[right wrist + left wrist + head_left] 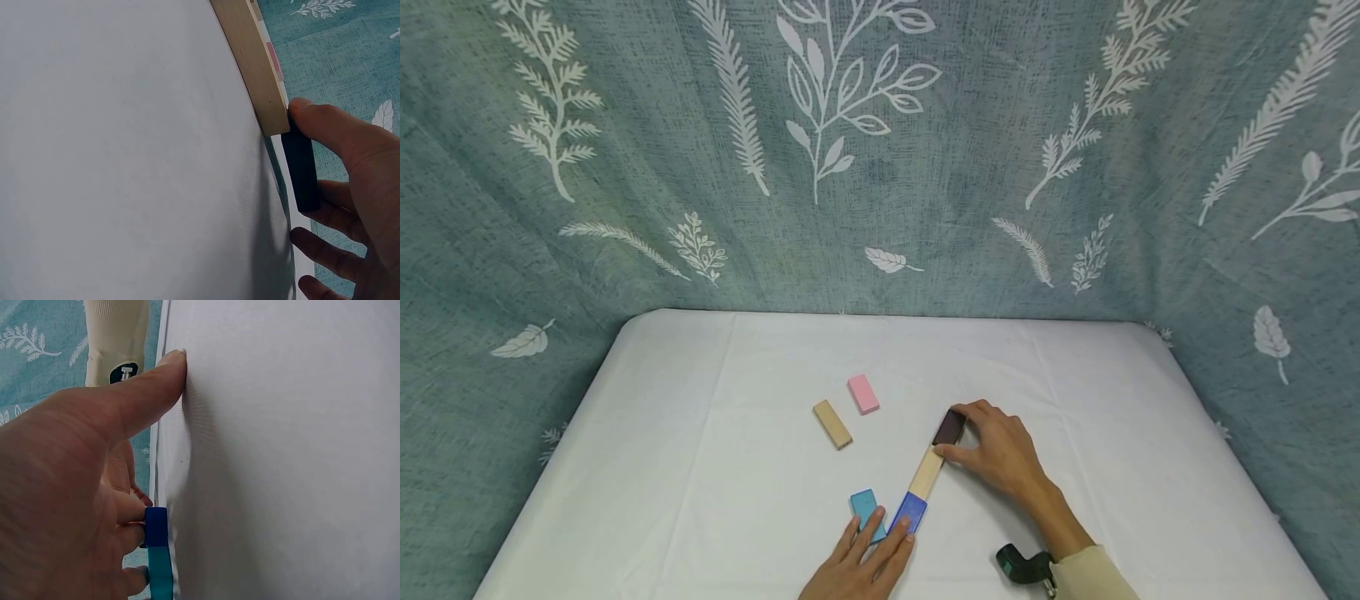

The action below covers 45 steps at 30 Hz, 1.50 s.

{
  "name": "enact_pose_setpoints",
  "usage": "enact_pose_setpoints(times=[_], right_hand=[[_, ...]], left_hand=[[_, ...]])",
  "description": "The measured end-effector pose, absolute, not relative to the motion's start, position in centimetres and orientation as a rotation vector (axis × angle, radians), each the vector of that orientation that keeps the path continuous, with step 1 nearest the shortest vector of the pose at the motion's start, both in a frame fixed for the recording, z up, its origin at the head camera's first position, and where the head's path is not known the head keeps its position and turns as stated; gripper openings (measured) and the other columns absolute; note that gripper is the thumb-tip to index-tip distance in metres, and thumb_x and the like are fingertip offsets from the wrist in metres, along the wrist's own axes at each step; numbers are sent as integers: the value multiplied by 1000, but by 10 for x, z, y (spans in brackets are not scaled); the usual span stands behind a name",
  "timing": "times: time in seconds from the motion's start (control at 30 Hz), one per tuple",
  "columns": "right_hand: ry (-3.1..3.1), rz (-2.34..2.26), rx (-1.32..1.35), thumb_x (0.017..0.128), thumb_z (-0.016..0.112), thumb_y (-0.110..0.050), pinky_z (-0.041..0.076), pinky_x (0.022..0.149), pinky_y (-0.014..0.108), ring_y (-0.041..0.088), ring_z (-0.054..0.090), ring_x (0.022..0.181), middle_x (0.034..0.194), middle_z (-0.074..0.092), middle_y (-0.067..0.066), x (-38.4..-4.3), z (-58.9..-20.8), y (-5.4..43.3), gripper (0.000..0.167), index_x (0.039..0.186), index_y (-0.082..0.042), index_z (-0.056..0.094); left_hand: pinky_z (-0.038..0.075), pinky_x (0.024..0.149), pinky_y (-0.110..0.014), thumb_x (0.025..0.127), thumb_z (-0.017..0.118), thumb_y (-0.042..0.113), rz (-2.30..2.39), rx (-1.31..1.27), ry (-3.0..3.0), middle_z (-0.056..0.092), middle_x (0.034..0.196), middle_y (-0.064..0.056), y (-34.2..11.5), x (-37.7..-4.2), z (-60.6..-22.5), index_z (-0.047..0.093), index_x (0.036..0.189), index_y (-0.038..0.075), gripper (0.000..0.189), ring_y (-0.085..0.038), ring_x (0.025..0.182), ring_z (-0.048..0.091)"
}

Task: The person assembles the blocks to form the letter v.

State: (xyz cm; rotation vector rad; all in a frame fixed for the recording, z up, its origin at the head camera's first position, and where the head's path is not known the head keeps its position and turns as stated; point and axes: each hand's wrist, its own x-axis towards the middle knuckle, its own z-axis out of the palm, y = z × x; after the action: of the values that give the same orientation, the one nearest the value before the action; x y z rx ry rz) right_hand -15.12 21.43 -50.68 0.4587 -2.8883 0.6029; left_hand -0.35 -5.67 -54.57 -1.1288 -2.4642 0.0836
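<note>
Three wooden blocks lie end to end in a slanting row on the white cloth: a dark brown block (950, 427) at the far end, a plain wood block (927, 472) in the middle and a blue block (911, 508) nearest. My right hand (1000, 454) pinches the dark block between thumb and finger, the thumb by its joint with the plain one. The other fingers of that hand spread past it in the right wrist view. Fingers extended, my left hand (861, 567) rests its fingertips on the blue block and on a teal block (863, 502) beside it.
A tan block (832, 424) and a pink block (863, 393) lie apart, left of the row. White cloth (715, 467) covers the table, and a leaf-patterned teal curtain (970, 167) hangs behind. A black device (1024, 567) is at the right wrist.
</note>
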Motion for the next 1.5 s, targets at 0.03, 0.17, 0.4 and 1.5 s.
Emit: enact_pose_setpoints(times=[0.03, 0.17, 0.4, 1.5], right_hand=[[-2887, 602, 462, 75, 83, -57, 49, 86, 51, 29, 65, 109, 119, 69, 7, -151, -507, 214, 71, 127, -9, 69], [-2883, 598, 466, 75, 84, -56, 49, 86, 50, 29, 65, 109, 118, 69, 7, -150, -507, 214, 71, 127, -9, 69], [-2878, 586, 471, 75, 84, -56, 49, 87, 50, 29, 65, 109, 118, 69, 7, -150, -507, 213, 71, 127, -9, 69], [-2908, 537, 475, 79, 81, -56, 48, 86, 52, 32, 63, 110, 121, 68, 10, -150, -509, 213, 70, 129, -10, 69]], left_hand=[[-12, 119, -48, 98, 26, 75, 85, -1130, -2460, 47, 153, -3, -57, -3, -546, 51, 147, 15, 81, -30, 141, 44], [-11, 120, -49, 98, 26, 74, 83, -1130, -2449, 48, 153, -3, -57, -4, -547, 49, 148, 14, 82, -30, 141, 44], [-12, 120, -47, 98, 27, 75, 83, -1124, -2453, 48, 153, -2, -57, -4, -547, 54, 145, 16, 80, -28, 139, 47], [-12, 120, -47, 98, 27, 74, 66, -1135, -2460, 48, 153, -3, -56, -4, -545, 54, 145, 15, 80, -29, 136, 51]])
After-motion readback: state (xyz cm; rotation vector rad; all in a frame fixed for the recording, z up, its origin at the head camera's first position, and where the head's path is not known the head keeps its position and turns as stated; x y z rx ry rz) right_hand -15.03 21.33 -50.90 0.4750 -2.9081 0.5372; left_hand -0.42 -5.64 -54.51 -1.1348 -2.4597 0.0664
